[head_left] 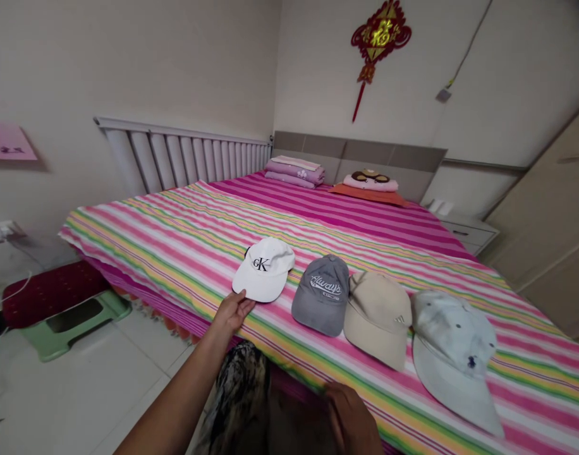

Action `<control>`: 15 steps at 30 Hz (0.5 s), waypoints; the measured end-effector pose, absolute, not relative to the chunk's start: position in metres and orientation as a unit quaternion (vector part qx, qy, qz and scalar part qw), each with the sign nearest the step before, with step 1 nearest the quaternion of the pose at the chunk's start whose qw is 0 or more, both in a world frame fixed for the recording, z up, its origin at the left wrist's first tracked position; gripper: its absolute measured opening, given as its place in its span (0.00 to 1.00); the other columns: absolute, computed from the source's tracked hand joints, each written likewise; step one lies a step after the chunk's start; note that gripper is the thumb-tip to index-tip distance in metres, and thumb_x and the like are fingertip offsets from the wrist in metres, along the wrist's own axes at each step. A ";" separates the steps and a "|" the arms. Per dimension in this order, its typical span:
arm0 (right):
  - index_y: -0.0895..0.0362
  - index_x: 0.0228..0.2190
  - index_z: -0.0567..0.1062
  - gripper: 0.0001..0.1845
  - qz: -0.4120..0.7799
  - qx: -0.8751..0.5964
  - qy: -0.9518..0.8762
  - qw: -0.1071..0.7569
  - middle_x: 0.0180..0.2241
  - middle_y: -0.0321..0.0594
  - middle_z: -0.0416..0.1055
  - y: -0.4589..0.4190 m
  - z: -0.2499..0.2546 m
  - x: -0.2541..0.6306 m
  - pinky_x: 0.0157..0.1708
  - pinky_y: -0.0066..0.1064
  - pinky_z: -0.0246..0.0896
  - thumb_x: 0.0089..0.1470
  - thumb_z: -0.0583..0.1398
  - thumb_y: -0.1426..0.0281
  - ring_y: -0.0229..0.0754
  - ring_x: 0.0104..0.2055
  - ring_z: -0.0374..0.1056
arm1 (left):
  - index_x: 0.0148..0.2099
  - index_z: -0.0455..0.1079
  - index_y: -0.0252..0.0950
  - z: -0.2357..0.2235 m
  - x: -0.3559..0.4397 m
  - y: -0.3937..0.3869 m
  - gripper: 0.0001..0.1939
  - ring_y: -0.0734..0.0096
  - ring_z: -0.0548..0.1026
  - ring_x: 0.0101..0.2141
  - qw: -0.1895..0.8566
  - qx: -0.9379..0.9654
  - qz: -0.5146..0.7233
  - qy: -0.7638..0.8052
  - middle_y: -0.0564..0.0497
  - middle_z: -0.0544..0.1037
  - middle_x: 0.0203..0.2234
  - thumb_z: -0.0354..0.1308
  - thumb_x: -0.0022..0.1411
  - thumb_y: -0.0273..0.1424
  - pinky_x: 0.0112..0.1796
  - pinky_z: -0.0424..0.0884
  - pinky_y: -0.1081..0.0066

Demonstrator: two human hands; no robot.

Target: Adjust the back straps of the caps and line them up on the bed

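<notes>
Several caps lie in a row on a striped bed [185, 234]. My left hand [232, 311] reaches to the brim of the white cap [265, 268] at the left end; its fingertips touch the brim's edge, fingers mostly straight. Beside it lie a grey cap [322, 292], a beige cap [377, 316] and a pale blue-white cap [453, 351]. My right hand [351, 417] rests low at the bed's near edge, against my patterned clothing, with its fingers hidden.
Folded pink bedding [295, 171] and a pillow with a soft toy [371, 184] lie at the headboard. A green stool with a red cushion [57, 297] stands on the tiled floor at left. A nightstand [464, 230] is at right.
</notes>
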State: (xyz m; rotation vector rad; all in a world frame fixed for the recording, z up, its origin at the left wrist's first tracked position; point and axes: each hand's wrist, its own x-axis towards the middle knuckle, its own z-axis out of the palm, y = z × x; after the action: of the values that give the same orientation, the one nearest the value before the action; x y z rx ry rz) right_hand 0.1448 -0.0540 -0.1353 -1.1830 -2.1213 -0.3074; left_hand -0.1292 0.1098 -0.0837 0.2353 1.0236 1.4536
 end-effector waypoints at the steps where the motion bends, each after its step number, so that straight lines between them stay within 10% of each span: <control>1: 0.56 0.35 0.68 0.12 -0.114 -0.458 -0.813 0.341 0.33 0.44 0.73 -0.054 -0.136 0.146 0.32 0.31 0.70 0.51 0.49 0.79 0.43 0.35 0.71 | 0.34 0.64 0.32 -0.083 -0.130 0.110 0.07 0.74 0.73 0.21 0.618 0.102 0.645 0.438 0.51 0.73 0.21 0.51 0.54 0.18 0.27 0.73 0.72; 15: 0.55 0.34 0.67 0.14 -0.093 -0.463 -0.808 0.353 0.32 0.42 0.73 -0.053 -0.144 0.145 0.32 0.31 0.69 0.48 0.49 0.81 0.42 0.34 0.71 | 0.28 0.63 0.32 -0.097 -0.155 0.108 0.05 0.73 0.73 0.18 0.540 0.060 0.674 0.500 0.52 0.71 0.16 0.53 0.56 0.24 0.22 0.73 0.73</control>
State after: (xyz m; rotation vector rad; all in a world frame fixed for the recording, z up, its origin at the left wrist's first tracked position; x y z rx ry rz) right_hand 0.1454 -0.0533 -0.1437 -1.1969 -2.0899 -0.2416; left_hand -0.1554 0.1085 -0.0972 0.1427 1.1896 1.6029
